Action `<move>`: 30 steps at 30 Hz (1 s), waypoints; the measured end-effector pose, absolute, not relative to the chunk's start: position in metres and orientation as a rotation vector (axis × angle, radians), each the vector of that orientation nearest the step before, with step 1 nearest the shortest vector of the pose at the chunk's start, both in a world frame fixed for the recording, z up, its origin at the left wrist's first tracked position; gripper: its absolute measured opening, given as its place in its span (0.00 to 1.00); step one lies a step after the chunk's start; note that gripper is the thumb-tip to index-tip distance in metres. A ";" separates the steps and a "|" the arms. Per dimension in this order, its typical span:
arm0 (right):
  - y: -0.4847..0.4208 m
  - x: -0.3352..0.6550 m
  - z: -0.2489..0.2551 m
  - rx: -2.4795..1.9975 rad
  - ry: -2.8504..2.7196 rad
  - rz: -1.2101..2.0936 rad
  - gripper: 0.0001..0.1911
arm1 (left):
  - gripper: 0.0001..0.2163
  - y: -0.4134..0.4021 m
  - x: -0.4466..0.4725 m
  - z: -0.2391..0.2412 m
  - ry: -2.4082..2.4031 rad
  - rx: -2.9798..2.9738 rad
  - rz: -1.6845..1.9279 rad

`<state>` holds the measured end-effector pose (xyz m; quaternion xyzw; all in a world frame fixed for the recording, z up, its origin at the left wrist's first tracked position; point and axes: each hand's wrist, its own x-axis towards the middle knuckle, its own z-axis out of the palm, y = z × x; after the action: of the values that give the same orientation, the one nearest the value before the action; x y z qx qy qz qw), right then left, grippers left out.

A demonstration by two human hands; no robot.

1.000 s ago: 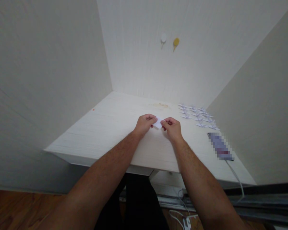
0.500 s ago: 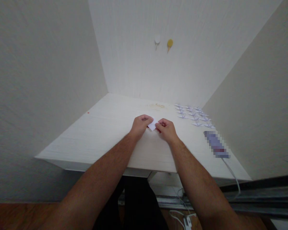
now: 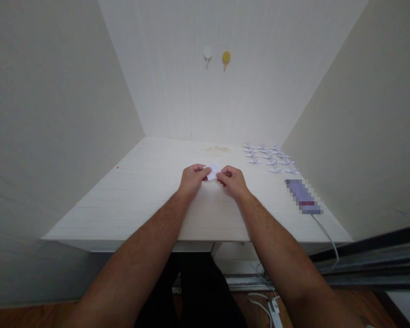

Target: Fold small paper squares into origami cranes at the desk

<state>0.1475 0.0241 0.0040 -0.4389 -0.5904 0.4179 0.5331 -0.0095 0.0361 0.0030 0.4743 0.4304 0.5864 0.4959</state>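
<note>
A small white piece of folded paper (image 3: 213, 171) is pinched between both my hands over the middle of a white table (image 3: 150, 191). My left hand (image 3: 192, 178) grips its left edge with curled fingers. My right hand (image 3: 231, 179) grips its right edge the same way. Both hands rest on or just above the tabletop, close together. Most of the paper is hidden by my fingers.
Several small folded paper cranes (image 3: 269, 159) lie in rows at the table's back right. A phone (image 3: 303, 197) with a white cable (image 3: 326, 237) lies near the right edge. Two wall hooks (image 3: 217, 58) hang on the back wall. Walls close in the table on three sides.
My hands have drawn closer together on the paper, which shows less between them. The camera view has shifted, so everything sits further left in the frame.
</note>
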 end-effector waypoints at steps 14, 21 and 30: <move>0.021 0.145 0.012 -1.129 -1.385 0.942 0.10 | 0.12 0.026 -0.010 0.013 1.139 1.432 1.260; 0.020 0.150 0.017 -1.100 -1.356 0.911 0.10 | 0.10 0.027 -0.012 0.009 1.157 1.588 1.140; 0.023 0.152 0.014 -1.117 -1.355 0.948 0.11 | 0.09 0.026 -0.012 0.013 1.166 1.551 1.211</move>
<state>0.1522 0.0226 0.0138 -0.4704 -0.5705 0.3991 0.5422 -0.0115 0.0263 0.0126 0.6171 0.4640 0.4818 0.4144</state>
